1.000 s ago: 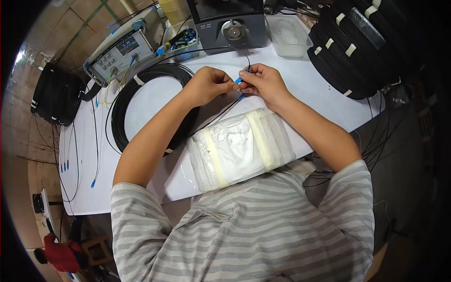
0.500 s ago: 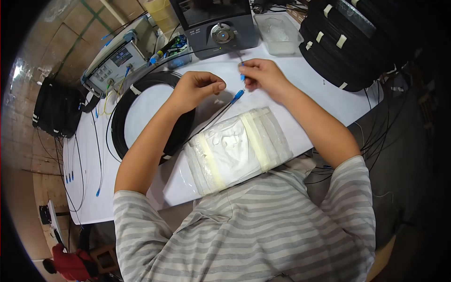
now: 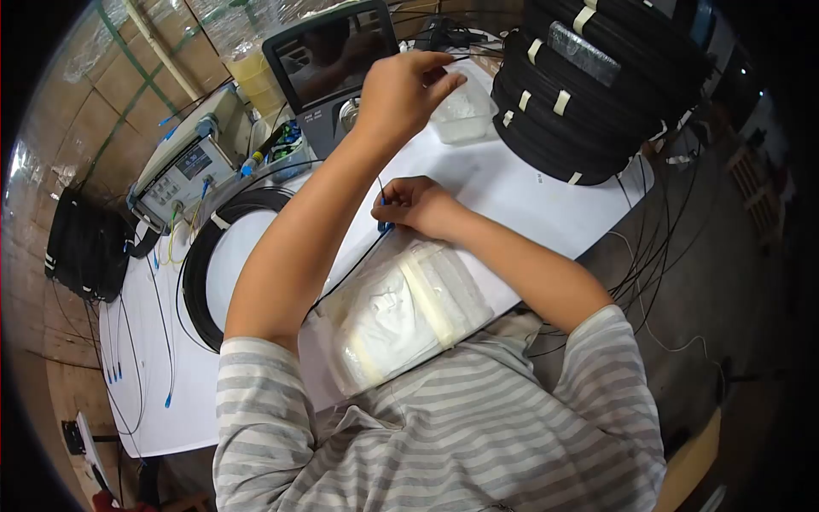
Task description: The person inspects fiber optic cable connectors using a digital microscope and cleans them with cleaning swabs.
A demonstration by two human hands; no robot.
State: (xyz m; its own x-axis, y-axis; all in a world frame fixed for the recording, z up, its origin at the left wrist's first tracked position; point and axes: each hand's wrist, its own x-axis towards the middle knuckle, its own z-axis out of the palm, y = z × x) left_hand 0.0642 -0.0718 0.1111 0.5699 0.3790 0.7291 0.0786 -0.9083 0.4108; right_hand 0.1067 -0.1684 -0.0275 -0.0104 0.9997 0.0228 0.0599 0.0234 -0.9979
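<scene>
My left hand [image 3: 405,94] is raised at the edge of the clear plastic tub [image 3: 465,115], with its thumb and forefinger apart and nothing visible between them. Below it, my right hand [image 3: 414,207] pinches a small blue connector [image 3: 383,203]. Another blue connector [image 3: 386,227], on a black cable [image 3: 351,271], is right under these fingers; whether they also grip it is hard to tell. Just below lies a white pad wrapped in clear plastic with yellowish tape strips [image 3: 394,311].
A dark-screened device [image 3: 328,55] stands behind my left forearm. At the left are a meter [image 3: 189,171], a black cable coil [image 3: 198,294] and a cable bundle [image 3: 85,243]. Large stacked cable coils [image 3: 589,102] stand at the right; loose cables hang off the white table [image 3: 546,218].
My left hand has moved up and away from the connectors to the tub. My right hand has come down to the cable's blue connector. The view has shifted.
</scene>
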